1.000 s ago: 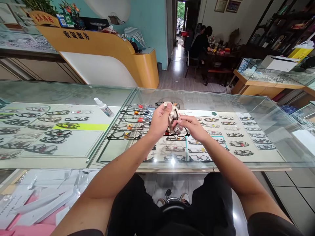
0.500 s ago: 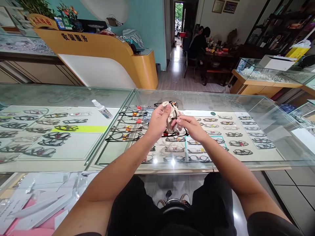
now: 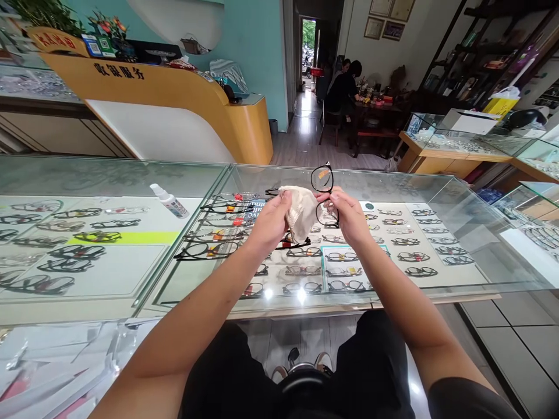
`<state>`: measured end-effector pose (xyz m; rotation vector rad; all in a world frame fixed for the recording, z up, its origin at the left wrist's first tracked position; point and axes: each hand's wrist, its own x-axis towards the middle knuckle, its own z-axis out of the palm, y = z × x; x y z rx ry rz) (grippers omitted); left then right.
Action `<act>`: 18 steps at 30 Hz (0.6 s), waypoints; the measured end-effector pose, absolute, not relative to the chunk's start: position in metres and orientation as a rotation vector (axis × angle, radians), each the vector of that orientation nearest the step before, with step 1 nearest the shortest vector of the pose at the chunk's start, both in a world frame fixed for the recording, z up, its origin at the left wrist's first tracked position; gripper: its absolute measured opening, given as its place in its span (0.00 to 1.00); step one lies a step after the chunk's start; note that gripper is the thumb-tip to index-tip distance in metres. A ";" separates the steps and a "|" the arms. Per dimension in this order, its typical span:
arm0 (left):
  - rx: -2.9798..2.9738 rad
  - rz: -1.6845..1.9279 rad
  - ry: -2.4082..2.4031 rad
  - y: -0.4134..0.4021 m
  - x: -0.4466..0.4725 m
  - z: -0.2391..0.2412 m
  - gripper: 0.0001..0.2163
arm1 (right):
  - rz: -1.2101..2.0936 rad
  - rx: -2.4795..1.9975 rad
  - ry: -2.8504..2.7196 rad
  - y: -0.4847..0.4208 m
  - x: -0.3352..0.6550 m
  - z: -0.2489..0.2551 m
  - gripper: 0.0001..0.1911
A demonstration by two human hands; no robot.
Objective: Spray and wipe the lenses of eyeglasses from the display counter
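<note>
My right hand [image 3: 350, 216] pinches a pair of black-rimmed eyeglasses [image 3: 322, 179] near the bridge. The glasses stand on end, one lens above the fingers and one below, with an orange sticker on the upper lens. Bunched in my left hand [image 3: 271, 220] is a cream cleaning cloth [image 3: 302, 210], its loose part hanging just left of the glasses. Both hands are above the glass display case [image 3: 174, 302]. Several more glasses lie under and behind my left hand, partly hidden by it.
A white spray bottle [image 3: 169, 201] lies to the left on the case. Rows of eyeglasses [image 3: 342, 256] fill the display. Papers and plastic sleeves [image 3: 56, 366] are at the lower left. Beyond stands a yellow counter [image 3: 248, 128]; people [image 3: 345, 87] sit at a far table.
The cloth was wrapped around the glasses between both hands. Now the glasses are out of it, turned on end in my right hand, and the cloth stays in my left. The view has shifted slightly.
</note>
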<state>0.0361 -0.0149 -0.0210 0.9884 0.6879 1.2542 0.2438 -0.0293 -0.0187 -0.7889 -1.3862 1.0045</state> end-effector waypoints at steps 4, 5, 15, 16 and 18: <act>0.970 1.183 0.684 -0.020 0.037 -0.021 0.28 | 0.941 -0.793 -1.431 -0.028 0.242 -0.022 0.22; 0.947 1.182 0.688 -0.020 0.037 -0.021 0.27 | 0.938 -0.804 -1.439 -0.029 0.240 -0.023 0.23; 0.805 1.164 0.586 -0.024 0.043 -0.013 0.19 | 0.975 -0.858 -1.419 -0.036 0.228 -0.021 0.29; 0.814 1.141 0.599 -0.025 0.043 -0.014 0.19 | 0.978 -0.856 -1.404 -0.036 0.228 -0.021 0.29; 0.860 1.080 0.632 -0.028 0.045 -0.018 0.23 | 0.982 -0.851 -1.371 -0.035 0.228 -0.023 0.27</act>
